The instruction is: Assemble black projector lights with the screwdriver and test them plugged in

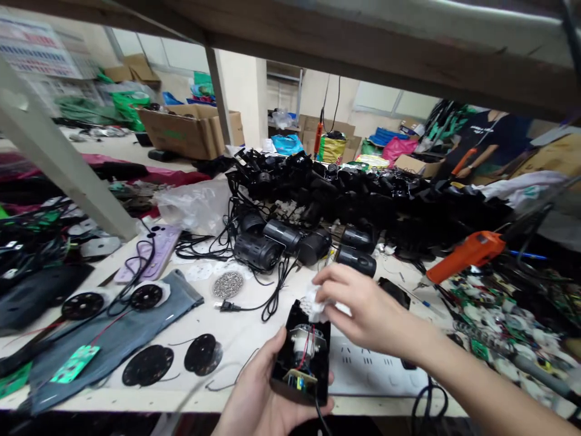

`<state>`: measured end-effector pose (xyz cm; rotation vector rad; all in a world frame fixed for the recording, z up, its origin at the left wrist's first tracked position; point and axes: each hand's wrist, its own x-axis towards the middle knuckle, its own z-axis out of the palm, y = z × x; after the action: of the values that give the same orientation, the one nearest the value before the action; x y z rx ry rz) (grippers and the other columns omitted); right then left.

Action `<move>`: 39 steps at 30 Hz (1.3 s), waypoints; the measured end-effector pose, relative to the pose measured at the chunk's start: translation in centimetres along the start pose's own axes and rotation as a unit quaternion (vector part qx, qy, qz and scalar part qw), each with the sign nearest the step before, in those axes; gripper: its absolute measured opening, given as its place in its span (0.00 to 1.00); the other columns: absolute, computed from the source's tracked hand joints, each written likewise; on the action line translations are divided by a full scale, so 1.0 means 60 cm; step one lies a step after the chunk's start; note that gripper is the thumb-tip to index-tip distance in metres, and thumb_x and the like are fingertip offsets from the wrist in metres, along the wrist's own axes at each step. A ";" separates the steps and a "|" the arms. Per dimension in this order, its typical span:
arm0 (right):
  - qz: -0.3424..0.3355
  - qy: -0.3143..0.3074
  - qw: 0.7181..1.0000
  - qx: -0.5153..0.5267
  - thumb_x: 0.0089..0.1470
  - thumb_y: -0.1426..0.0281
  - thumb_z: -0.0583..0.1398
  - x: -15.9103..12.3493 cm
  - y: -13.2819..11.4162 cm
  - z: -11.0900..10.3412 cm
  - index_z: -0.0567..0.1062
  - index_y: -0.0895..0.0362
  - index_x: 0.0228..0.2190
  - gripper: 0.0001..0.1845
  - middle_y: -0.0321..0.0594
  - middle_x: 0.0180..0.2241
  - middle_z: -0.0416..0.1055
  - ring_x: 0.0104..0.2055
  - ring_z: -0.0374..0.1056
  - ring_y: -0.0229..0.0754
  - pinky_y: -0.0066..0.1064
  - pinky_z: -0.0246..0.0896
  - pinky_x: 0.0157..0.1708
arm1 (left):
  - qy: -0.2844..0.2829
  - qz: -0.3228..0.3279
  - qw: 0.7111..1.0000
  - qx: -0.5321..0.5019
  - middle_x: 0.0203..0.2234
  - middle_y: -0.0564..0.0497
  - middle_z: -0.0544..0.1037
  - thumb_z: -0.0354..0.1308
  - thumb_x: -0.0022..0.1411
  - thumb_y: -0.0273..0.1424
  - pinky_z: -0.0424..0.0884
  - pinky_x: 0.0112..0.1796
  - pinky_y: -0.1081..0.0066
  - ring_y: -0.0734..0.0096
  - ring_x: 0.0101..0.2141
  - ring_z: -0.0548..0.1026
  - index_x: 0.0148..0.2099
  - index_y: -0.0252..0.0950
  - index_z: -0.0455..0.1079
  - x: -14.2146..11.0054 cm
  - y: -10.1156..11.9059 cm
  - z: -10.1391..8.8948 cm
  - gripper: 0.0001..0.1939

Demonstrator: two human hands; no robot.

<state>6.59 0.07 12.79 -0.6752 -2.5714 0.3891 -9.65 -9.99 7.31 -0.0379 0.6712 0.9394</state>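
My left hand (261,387) is wrapped round an opened black plastic housing (279,381) near the table's front edge. Inside it show a motor (302,344), red and blue wires, and a small circuit board (299,383); a black cord leaves its lower end. Over the housing's far end, my right hand (358,306) pinches a white plastic part (312,304). The fingers partly cover this part, and I cannot tell whether it touches the housing. A white power strip (376,366) lies behind and to the right of the housing.
An orange electric screwdriver (467,255) hangs at right above loose circuit boards (512,321). Black cylindrical housings (258,251) lie beyond my hands. A dish of screws (227,284), a power plug (227,307) and black discs (147,365) are at left. A person (476,142) stands far right.
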 end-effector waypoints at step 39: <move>0.055 0.149 0.986 0.040 0.58 0.78 0.54 -0.040 0.006 0.000 0.72 0.58 0.39 0.09 0.45 0.40 0.68 0.39 0.69 0.40 0.31 0.68 0.36 | 0.037 -0.032 0.998 0.036 0.28 0.41 0.80 0.52 0.65 0.38 0.74 0.33 0.60 0.55 0.32 0.79 0.44 0.26 0.69 0.000 -0.006 0.015 0.18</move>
<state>8.62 -0.91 11.83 -0.7845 -2.2318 0.3918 -8.92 -9.94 7.98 -0.0297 0.7672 0.8559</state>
